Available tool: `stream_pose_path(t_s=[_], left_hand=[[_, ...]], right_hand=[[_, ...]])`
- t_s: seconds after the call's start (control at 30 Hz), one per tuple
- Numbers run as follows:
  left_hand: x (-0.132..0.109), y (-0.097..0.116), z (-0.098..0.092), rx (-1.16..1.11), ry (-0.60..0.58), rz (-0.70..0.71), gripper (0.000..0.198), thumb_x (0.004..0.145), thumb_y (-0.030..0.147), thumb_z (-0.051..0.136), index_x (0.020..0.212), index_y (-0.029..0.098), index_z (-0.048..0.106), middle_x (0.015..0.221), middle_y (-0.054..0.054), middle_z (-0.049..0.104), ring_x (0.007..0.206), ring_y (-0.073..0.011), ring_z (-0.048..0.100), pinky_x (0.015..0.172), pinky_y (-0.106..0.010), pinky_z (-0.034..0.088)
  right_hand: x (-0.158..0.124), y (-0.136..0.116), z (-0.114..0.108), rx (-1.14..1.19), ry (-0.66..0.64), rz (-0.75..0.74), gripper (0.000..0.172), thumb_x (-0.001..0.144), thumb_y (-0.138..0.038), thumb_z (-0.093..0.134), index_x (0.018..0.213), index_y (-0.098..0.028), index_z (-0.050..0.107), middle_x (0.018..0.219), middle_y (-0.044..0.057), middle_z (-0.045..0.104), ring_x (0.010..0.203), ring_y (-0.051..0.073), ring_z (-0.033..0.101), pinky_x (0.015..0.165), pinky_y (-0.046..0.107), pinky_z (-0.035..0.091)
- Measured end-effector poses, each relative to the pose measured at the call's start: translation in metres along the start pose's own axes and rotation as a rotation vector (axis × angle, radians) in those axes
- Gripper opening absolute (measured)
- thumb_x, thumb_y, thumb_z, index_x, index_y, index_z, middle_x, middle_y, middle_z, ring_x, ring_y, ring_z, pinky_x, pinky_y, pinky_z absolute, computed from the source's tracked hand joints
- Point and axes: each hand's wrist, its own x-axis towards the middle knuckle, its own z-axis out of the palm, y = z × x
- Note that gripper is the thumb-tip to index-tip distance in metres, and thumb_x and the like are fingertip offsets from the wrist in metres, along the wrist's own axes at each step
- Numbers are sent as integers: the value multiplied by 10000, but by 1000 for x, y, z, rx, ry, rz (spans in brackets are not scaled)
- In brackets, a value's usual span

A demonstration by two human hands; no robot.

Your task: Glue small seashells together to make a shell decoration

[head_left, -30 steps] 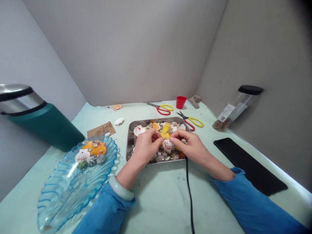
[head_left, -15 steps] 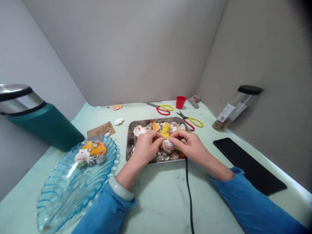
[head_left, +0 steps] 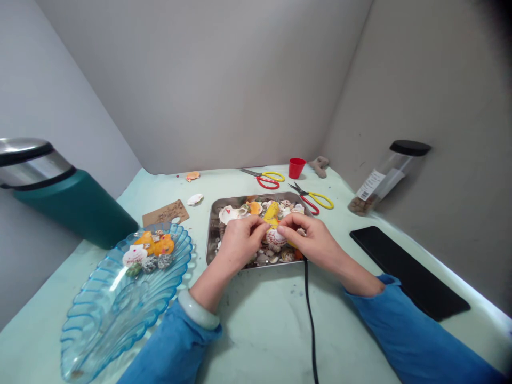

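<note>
Over the metal tray [head_left: 208, 246] full of mixed seashells, my left hand [head_left: 244, 238] and my right hand [head_left: 307, 233] face each other with fingers pinched. Between their fingertips is a ribbed, brown-speckled white scallop shell [head_left: 276, 238]; both hands appear to grip its upper edge. Just behind it a yellow piece [head_left: 272, 210] lies among the shells. Part of the tray's contents is hidden under my hands. To the left, a blue clear leaf-shaped dish [head_left: 120, 298] holds orange pieces [head_left: 163, 245], a white shell [head_left: 135, 256] and several small rough snail shells [head_left: 149, 264].
A teal bottle [head_left: 76, 205] leans at the left by a brown card [head_left: 166, 213]. Scissors [head_left: 267, 178] and a second pair [head_left: 314, 198] lie behind the tray near a red cup [head_left: 296, 168]. At right are a clear jar [head_left: 380, 178], a black slab [head_left: 408, 272] and a black cable [head_left: 310, 314].
Almost nothing differs. The scallop shell between my fingertips has tilted very slightly; both hands stay in place.
</note>
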Motion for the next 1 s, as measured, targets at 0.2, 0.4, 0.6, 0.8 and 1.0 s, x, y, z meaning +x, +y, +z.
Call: stream_pose_path(t_s=[0.2,0.4,0.6,0.8,1.0], left_hand=[[2,0,1,-32,30,-32,162,779,277,540,713,165,638,562,25,608,514,-82,486,561,-200,366],[1,-2,3,-62,45,-38,140,764,272,549,722,166,631,637,13,639,561,-87,525,580,-202,391],[1,-6,4,-72,57,-36,114,750,272,567,728,167,604,658,16,632,573,-86,527,569,-197,393],[0,-5,4,-72,56,-11,166,791,311,527,714,167,558,613,24,595,553,-83,502,542,-189,366],[0,-5,3,-56,50,1,214,808,337,512,693,163,560,571,27,580,531,-81,479,538,-188,352]], right_hand=[[0,0,1,-21,5,-26,137,805,-279,541,736,-177,603,738,-6,630,692,123,556,650,237,443],[-1,-1,2,-27,7,-31,138,805,-277,538,731,-180,602,736,-2,632,687,127,559,645,244,447],[-1,-2,1,-29,9,-41,129,799,-266,535,722,-182,596,728,-1,629,680,129,553,639,249,446],[0,-3,0,-20,4,-39,139,806,-278,535,733,-180,603,727,-4,631,680,125,555,648,244,444],[-1,0,0,-21,2,-34,155,816,-297,534,747,-177,603,743,-1,633,692,126,558,652,243,443]])
